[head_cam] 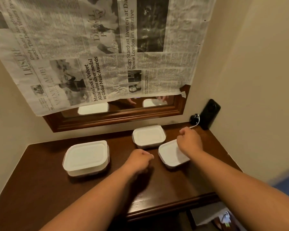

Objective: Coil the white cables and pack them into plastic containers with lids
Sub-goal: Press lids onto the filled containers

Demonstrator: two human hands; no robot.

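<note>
Three white plastic containers with lids on stand on a dark wooden table point(40, 189): a large one at the left point(86, 157), one at the back middle point(148, 136) and one at the front right point(169, 157). My right hand point(188, 139) hovers over the back edge of the front right container with its fingers curled. A thin white cable point(196, 123) runs from a small black object point(193, 119) in the back right corner down into that hand. My left hand point(140, 160) floats over the table between the containers, curled into a fist with nothing visible in it.
A black device point(209, 114) leans upright in the back right corner against the wall. A wood-framed mirror point(117, 119) hangs behind the table, mostly covered by a newspaper sheet point(98, 47). Walls close in the table at left, back and right.
</note>
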